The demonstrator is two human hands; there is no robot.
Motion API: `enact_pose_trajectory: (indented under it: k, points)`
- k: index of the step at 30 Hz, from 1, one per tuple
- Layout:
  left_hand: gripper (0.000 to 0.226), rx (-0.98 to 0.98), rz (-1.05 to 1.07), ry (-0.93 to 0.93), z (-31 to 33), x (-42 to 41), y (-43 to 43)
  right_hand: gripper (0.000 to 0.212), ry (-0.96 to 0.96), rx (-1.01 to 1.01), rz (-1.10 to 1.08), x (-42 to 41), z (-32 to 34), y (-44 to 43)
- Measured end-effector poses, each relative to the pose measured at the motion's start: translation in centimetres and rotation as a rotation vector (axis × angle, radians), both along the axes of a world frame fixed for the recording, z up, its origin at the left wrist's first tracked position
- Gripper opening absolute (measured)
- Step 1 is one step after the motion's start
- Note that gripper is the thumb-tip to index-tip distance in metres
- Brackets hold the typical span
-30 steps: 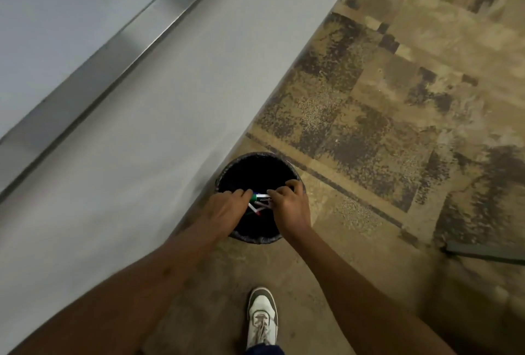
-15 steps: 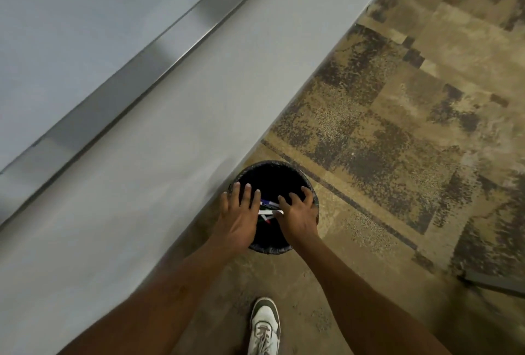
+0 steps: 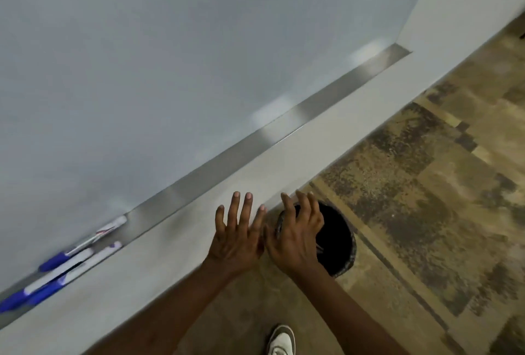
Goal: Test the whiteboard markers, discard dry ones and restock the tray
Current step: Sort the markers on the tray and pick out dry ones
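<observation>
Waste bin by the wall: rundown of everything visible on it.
The waste bin is round and black, with a dark rim and a black interior. It stands upright on the patterned carpet at the foot of the white wall. The right hand, fingers spread, hides its left side; whether they touch cannot be told. The contents are too dark to make out.

Metal tray (image 3: 227,162), blue-capped markers (image 3: 71,262) lying at its left end, patterned floor (image 3: 426,198), black bin (image 3: 352,252) standing on it
</observation>
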State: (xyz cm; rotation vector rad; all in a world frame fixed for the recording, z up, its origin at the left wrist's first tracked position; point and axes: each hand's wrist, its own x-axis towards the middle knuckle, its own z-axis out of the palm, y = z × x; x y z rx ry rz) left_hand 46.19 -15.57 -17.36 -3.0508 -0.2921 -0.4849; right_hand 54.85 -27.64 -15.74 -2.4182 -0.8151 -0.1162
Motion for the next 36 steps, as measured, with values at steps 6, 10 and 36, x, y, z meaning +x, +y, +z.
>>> enact_pose_trajectory:
  k: [6, 10, 36]
  points:
    - [0.070, 0.052, 0.194, -0.049, 7.3, -7.3, 4.7, 0.068, -0.086, -0.027, 0.210, -5.4, 7.1, 5.9]
    - [0.072, 0.113, 0.312, -0.028, 10.7, -13.6, 7.8, 0.064, -0.126, -0.055, 0.348, -9.7, 10.4, 10.0]
    - [0.058, -0.070, 0.818, 0.219, 15.4, -39.6, 14.8, 0.046, -0.392, -0.414, 0.955, -28.4, 10.8, 24.3]
